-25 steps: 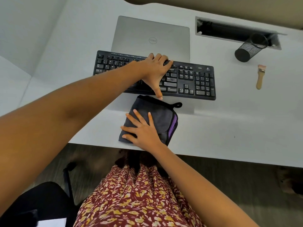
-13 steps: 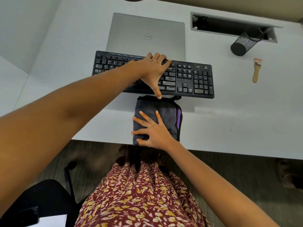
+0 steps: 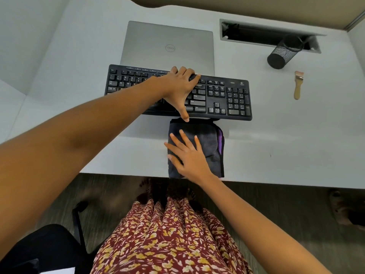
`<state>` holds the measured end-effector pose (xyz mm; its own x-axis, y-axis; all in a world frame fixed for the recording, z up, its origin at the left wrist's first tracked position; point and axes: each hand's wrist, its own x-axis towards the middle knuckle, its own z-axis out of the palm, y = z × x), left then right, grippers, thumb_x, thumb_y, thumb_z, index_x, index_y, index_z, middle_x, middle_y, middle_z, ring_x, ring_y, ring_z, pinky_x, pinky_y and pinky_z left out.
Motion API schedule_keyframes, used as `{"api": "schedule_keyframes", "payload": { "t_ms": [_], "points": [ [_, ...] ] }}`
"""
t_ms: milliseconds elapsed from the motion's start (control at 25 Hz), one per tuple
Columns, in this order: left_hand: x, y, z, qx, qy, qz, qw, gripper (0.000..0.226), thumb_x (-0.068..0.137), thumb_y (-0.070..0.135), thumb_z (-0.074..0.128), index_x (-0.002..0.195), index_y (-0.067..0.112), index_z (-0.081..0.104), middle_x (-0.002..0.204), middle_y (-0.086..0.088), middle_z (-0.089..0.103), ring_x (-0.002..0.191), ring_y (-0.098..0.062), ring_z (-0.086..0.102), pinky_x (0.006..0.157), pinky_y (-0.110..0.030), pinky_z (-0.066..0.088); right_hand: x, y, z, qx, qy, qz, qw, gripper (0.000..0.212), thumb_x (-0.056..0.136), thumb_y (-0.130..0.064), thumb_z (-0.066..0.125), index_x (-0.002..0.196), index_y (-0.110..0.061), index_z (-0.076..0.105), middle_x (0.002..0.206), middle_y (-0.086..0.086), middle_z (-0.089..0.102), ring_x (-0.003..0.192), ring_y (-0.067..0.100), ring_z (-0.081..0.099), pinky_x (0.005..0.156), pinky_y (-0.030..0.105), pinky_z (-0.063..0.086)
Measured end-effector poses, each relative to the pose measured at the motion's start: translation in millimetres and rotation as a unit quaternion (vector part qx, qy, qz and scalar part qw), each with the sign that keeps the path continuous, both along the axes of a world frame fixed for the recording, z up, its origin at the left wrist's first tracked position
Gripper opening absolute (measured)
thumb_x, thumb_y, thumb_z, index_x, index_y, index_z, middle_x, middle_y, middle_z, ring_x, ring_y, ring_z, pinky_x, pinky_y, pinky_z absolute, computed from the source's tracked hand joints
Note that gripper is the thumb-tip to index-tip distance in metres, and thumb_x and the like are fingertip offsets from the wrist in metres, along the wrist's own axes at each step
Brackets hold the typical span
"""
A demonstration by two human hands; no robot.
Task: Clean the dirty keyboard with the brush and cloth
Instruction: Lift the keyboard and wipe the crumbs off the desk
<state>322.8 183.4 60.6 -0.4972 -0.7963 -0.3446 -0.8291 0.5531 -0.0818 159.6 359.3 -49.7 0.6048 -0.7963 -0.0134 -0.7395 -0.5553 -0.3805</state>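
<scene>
left hand (image 3: 177, 86) gripping keyboard (image 3: 227, 97), fingers over far edge, thumb at near edge | right hand (image 3: 189, 155) pressing flat, unclenched, on cloth (image 3: 209, 139) just beside that thumb | brush (image 3: 297, 86) lying well right of both | we are judging: brace firmly, gather cloth first

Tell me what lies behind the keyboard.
A closed grey laptop lies flat on the desk behind the keyboard. Its near edge is hidden by the keyboard and the left hand, so whether they touch cannot be seen.
</scene>
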Motion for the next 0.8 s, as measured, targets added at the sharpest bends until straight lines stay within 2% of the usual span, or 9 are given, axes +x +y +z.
{"api": "schedule_keyframes", "payload": {
  "t_ms": [120,240,400,800],
  "points": [
    [-8.9,-2.2,2.3,-0.001,0.0,-0.007,1.0,0.149,0.05,0.092,0.061,0.155,0.004,0.002,0.154,-0.025,0.017,0.14,-0.042,0.019,0.114,-0.057,0.02,11.2,11.3,-7.0,-0.03,0.084,-0.082,0.993,0.06,0.1,-0.048,0.021,0.152,-0.019,0.029,0.162,0.002,0.017,0.15,0.023,0.006,0.117,0.06,0.013],
    [-20.1,-5.7,3.4,-0.001,-0.002,-0.014,1.0,0.15,0.048,0.093,0.06,0.155,0.004,0.002,0.154,-0.025,0.017,0.14,-0.042,0.02,0.114,-0.057,0.02,7.4,21.8,-15.7,-0.038,0.108,-0.092,0.989,0.066,0.1,-0.054,0.022,0.154,-0.018,0.021,0.163,0.003,0.011,0.15,0.025,0.007,0.119,0.057,0.006],
    [-34.8,-7.9,3.5,-0.002,-0.002,-0.025,1.0,0.15,0.049,0.093,0.06,0.155,0.004,0.003,0.154,-0.024,0.016,0.14,-0.042,0.02,0.114,-0.057,0.02,-4.2,20.0,-17.4,-0.044,0.11,-0.079,0.99,0.067,0.098,-0.056,0.029,0.155,-0.022,0.02,0.163,0.0,0.01,0.15,0.024,0.008,0.118,0.059,0.006],
    [-46.0,-14.3,1.6,-0.003,-0.011,-0.025,1.0,0.15,0.048,0.095,0.058,0.155,0.005,0.002,0.156,-0.023,0.015,0.142,-0.04,0.017,0.115,-0.056,0.02,-32.9,12.6,-20.6,-0.049,0.11,-0.067,0.99,0.065,0.094,-0.053,0.033,0.153,-0.027,0.024,0.162,-0.002,0.016,0.15,0.025,0.012,0.116,0.063,0.009]
  ]
}}
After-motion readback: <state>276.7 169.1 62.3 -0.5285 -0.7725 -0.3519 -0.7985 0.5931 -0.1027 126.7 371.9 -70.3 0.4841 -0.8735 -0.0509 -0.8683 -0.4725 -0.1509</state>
